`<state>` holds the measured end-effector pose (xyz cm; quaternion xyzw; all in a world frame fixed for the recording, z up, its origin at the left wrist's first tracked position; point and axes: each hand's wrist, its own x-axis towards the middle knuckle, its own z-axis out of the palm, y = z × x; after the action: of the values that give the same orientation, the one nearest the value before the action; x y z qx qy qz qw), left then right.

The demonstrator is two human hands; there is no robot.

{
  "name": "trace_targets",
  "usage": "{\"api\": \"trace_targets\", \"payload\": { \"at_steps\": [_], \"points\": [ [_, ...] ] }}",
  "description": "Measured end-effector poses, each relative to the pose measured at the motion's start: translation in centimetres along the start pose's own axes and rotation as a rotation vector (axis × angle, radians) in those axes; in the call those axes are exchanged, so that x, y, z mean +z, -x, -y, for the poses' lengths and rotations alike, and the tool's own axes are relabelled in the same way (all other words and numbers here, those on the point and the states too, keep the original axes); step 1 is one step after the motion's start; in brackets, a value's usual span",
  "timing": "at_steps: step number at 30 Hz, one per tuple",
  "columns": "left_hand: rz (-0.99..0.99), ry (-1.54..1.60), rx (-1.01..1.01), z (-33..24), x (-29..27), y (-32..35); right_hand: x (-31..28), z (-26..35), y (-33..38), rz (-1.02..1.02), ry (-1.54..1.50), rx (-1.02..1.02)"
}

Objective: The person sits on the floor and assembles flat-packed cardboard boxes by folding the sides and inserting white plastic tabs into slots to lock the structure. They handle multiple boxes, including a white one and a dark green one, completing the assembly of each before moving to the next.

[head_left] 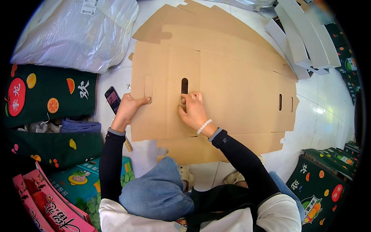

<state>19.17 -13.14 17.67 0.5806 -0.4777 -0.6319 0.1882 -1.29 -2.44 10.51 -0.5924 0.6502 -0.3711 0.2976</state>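
A large flat brown cardboard box blank [235,85] lies on the floor in front of me, with flaps and cut slots. My left hand [129,108] is closed on its left edge, the thumb on top beside an outlined handle cutout and the fingers hidden underneath. My right hand [193,110] is bent over the lower end of a dark handle slot [184,86], fingertips pinching at the cardboard there. The thumb lies a little below the slot. A white bead bracelet [204,126] circles my right wrist.
A phone [112,98] lies left of the blank. Dark green fruit-printed boxes [50,96] stand at left, below a plastic-wrapped bundle [77,34]. Pink boxes [50,201] are at lower left. White cartons [305,38] lean at far right; more green boxes [317,185] stand at lower right.
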Motion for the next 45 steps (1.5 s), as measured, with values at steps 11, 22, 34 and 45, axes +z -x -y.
{"api": "trace_targets", "payload": {
  "at_steps": [11, 22, 34, 45],
  "points": [
    [0.019, -0.033, 0.002, 0.4, 0.0, -1.2, -0.6, -2.8, 1.3, 0.173, -0.105, -0.116],
    [0.193, 0.274, -0.096, 2.2, -1.6, -3.2, -9.5, -7.8, 16.9, 0.772, 0.475, -0.282],
    [0.159, 0.328, -0.031, 4.8, -5.5, -4.7, -9.3, -8.9, 14.9, 0.617, 0.562, -0.358],
    [0.172, 0.954, 0.02, 6.4, -4.4, -3.9, -17.1, -6.4, 11.4, 0.579, 0.686, -0.557]
  ]
}}
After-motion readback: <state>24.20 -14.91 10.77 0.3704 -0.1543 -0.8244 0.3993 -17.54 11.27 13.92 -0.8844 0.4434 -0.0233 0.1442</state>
